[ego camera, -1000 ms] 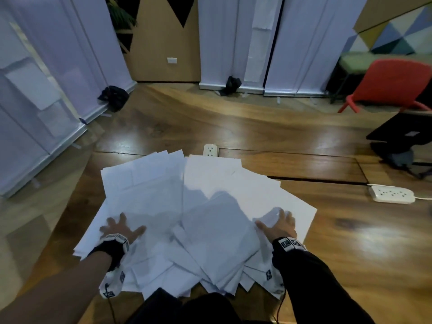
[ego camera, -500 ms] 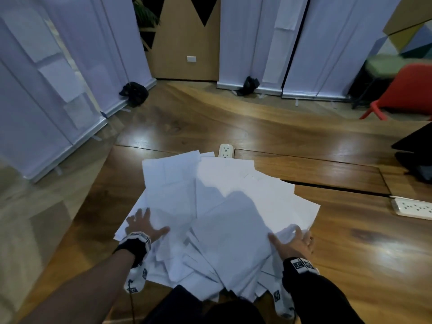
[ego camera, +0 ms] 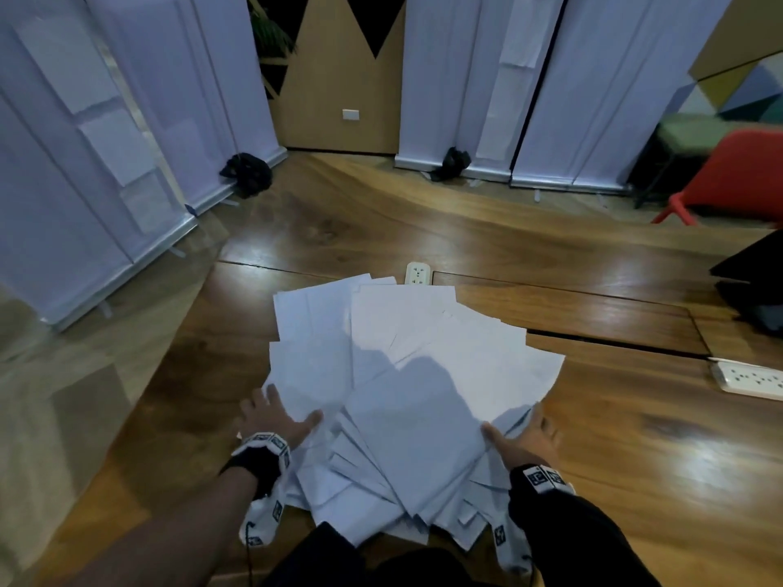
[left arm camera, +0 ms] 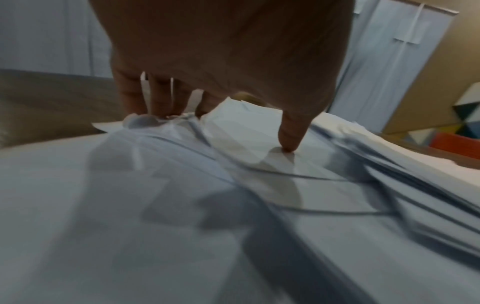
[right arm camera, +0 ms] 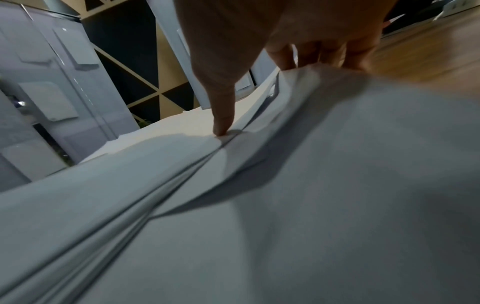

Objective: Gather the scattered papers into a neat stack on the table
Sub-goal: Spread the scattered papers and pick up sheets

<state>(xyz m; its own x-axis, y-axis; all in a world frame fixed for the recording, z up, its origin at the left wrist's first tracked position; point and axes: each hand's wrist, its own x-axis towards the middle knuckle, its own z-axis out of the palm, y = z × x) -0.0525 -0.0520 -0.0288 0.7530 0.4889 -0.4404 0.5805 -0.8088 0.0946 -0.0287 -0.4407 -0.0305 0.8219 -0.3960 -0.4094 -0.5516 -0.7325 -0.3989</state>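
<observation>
I see the papers [ego camera: 406, 396] fanned in a loose, overlapping pile on the wooden surface [ego camera: 635, 480], near its front edge and right in front of the person. My left hand [ego camera: 275, 417] lies flat on the left side of the pile, fingers [left arm camera: 161, 96] spread and straight, thumb pressing down on a sheet. My right hand [ego camera: 525, 438] sits at the pile's right edge, thumb on top, fingers [right arm camera: 358, 55] behind a lifted fold of paper; I cannot tell whether they curl around it. A white power strip [ego camera: 750, 379] lies to the right, well apart from the pile, and a small white socket [ego camera: 418, 274] sits just beyond its far edge.
</observation>
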